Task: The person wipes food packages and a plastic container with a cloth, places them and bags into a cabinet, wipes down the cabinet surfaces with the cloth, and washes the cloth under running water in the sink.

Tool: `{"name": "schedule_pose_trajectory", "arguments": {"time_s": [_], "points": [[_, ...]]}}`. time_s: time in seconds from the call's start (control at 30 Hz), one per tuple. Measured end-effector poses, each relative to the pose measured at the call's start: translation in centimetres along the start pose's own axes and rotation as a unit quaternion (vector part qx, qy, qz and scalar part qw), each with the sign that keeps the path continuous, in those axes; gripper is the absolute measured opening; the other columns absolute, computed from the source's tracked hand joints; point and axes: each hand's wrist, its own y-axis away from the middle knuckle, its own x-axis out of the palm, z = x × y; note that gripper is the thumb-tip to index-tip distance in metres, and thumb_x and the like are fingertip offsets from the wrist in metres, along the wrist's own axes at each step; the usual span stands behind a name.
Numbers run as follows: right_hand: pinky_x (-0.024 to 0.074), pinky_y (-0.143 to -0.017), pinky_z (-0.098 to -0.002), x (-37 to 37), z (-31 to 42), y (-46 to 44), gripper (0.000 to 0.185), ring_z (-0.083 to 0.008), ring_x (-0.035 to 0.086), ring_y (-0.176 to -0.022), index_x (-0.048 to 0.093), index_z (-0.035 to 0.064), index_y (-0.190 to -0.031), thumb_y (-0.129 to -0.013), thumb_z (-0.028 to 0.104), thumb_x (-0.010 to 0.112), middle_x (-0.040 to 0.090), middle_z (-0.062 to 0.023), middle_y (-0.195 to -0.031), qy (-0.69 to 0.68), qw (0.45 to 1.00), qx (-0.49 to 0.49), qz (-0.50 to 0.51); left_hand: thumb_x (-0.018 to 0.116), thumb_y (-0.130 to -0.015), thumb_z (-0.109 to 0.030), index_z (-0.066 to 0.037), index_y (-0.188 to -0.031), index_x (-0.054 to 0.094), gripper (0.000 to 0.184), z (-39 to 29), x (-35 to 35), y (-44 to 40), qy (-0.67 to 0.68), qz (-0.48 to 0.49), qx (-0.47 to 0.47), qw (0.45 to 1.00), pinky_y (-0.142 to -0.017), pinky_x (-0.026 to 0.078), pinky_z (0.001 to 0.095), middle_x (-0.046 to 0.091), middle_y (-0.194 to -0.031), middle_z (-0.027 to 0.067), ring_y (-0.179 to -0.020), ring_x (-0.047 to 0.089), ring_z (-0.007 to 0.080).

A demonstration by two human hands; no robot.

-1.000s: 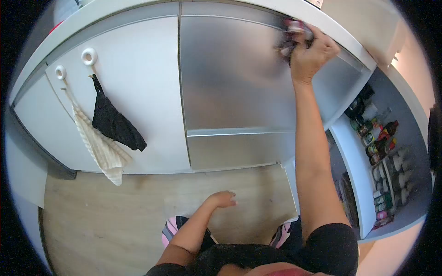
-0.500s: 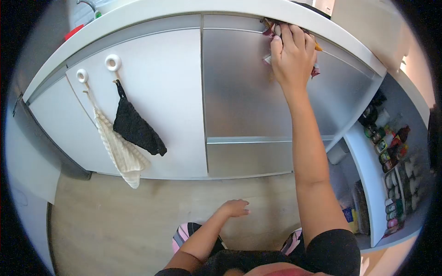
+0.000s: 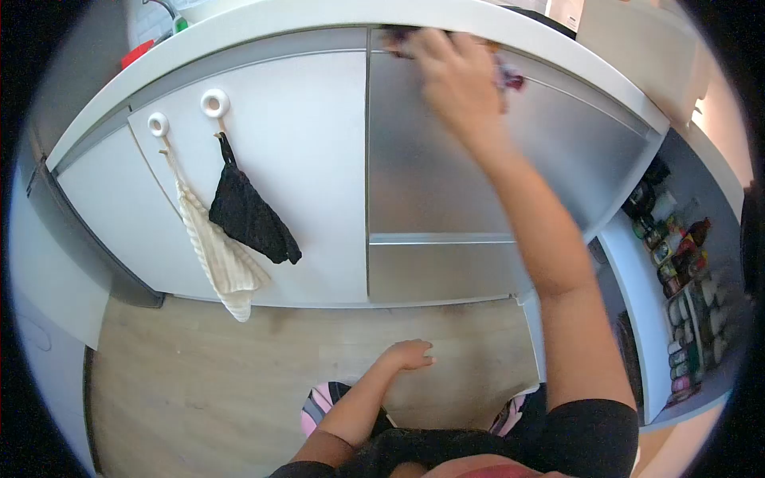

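Observation:
My right hand (image 3: 460,80) is closed on a crumpled, multicoloured cloth (image 3: 510,78) and presses it to the top edge of a brushed-metal appliance front (image 3: 438,167), just under the white countertop (image 3: 319,17). Parts of the cloth stick out on both sides of the fingers; the rest is hidden beneath them, and the hand is slightly blurred. Low in the view, my left hand (image 3: 410,354) hovers over the floor near my knee, fingers loosely stretched and holding nothing.
A black cloth (image 3: 251,211) and a cream striped towel (image 3: 219,251) hang from white round hooks on the white cabinet door (image 3: 327,175). At the right, an open drawer (image 3: 637,311) sticks out beside shelves with several jars (image 3: 677,271). A tap (image 3: 163,8) stands at upper left.
My right hand has slid left along the appliance's top edge with the cloth. The view has shifted slightly. My left hand has stayed in about the same place.

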Motion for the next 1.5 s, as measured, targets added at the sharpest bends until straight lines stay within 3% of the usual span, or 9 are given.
{"name": "schedule_pose_trajectory", "arguments": {"time_s": [0.1,0.17,0.37,0.57,0.77,1.0,1.2,1.37,1.5], "points": [[0.0439,-0.071,-0.0346,-1.5,-4.7,2.9,0.035,-0.0223,0.051,-0.079,0.062,0.0098,-0.100,-0.066,0.006,0.053,0.055,-0.0008,-0.092,0.037,0.999,-0.018,-0.025,0.052,-0.081,-0.044,-0.007,-0.120,0.050,0.053,0.6,0.6,0.0,0.080,-0.008,0.081,0.993,-0.090,0.041,0.0427,0.052,-0.119,0.0173,-0.109,0.051,0.0328],[0.0428,-0.071,-0.0361,-2.1,-5.4,4.3,0.027,-0.0238,0.050,-0.083,0.064,0.0110,-0.094,-0.070,0.008,0.053,0.054,-0.0023,-0.093,0.118,0.989,0.086,0.012,0.053,-0.080,-0.044,-0.010,-0.120,0.050,0.052,-0.4,-1.2,1.8,0.004,-0.005,-0.004,1.000,-0.091,0.041,0.0429,0.052,-0.120,0.0151,-0.110,0.050,0.0326],[0.0415,-0.071,-0.0352,0.7,0.9,1.5,0.022,-0.0254,0.048,-0.079,0.062,0.0063,-0.087,-0.067,0.007,0.054,0.054,-0.0048,-0.090,0.109,0.958,0.250,-0.085,0.053,-0.080,-0.043,-0.009,-0.119,0.050,0.052,1.3,-1.5,1.8,0.066,-0.076,0.032,0.994,-0.089,0.041,0.0456,0.051,-0.120,0.0153,-0.108,0.051,0.0337],[0.0419,-0.067,-0.0339,1.7,7.9,-3.7,0.021,-0.0234,0.049,-0.078,0.061,0.0054,-0.087,-0.068,0.004,0.052,0.053,-0.0036,-0.086,0.044,0.991,0.118,-0.048,0.050,-0.084,-0.042,-0.003,-0.121,0.047,0.054,0.6,-2.5,0.4,0.056,-0.001,0.065,0.996,-0.093,0.039,0.0427,0.051,-0.118,0.0220,-0.109,0.049,0.0372],[0.0434,-0.072,-0.0321,-0.9,-1.7,1.0,0.035,-0.0211,0.051,-0.083,0.060,0.0080,-0.099,-0.065,0.005,0.053,0.054,-0.0018,-0.090,0.119,0.993,-0.014,0.014,0.050,-0.084,-0.044,-0.007,-0.124,0.046,0.055,1.4,-1.0,-1.4,0.030,-0.004,0.081,0.996,-0.090,0.041,0.0443,0.050,-0.121,0.0174,-0.111,0.049,0.0344],[0.0418,-0.074,-0.0356,-1.1,-2.2,2.5,0.028,-0.0245,0.052,-0.086,0.063,0.0090,-0.091,-0.064,0.009,0.054,0.056,-0.0056,-0.090,0.130,0.977,0.167,0.013,0.050,-0.084,-0.042,-0.007,-0.123,0.046,0.052,1.5,0.0,-3.0,0.009,0.083,0.095,0.992,-0.091,0.040,0.0434,0.050,-0.121,0.0181,-0.111,0.049,0.0351],[0.0396,-0.066,-0.0381,2.3,4.6,-3.1,0.014,-0.0218,0.049,-0.080,0.061,0.0095,-0.078,-0.070,0.019,0.054,0.051,-0.0038,-0.083,0.025,0.999,0.010,-0.038,0.049,-0.085,-0.043,-0.005,-0.121,0.048,0.052,1.0,0.1,-3.6,0.048,0.135,0.211,0.967,-0.093,0.038,0.0413,0.052,-0.118,0.0196,-0.110,0.049,0.0351],[0.0401,-0.066,-0.0364,1.0,-2.3,1.3,0.016,-0.0206,0.049,-0.080,0.063,0.0144,-0.082,-0.072,0.020,0.052,0.051,-0.0003,-0.083,0.088,0.994,-0.014,-0.062,0.049,-0.085,-0.044,0.000,-0.125,0.044,0.060,-0.4,-1.5,-4.2,0.110,0.153,0.164,0.968,-0.096,0.036,0.0390,0.048,-0.124,0.0210,-0.114,0.046,0.0329],[0.0388,-0.076,-0.0382,-2.9,-8.8,6.3,0.021,-0.0255,0.052,-0.083,0.063,0.0111,-0.094,-0.074,0.009,0.054,0.057,-0.0030,-0.094,0.138,0.983,0.115,0.025,0.049,-0.085,-0.045,-0.001,-0.126,0.043,0.061,3.9,2.9,-7.4,0.087,0.142,0.192,0.967,-0.097,0.035,0.0379,0.046,-0.126,0.0199,-0.117,0.045,0.0318]]}}
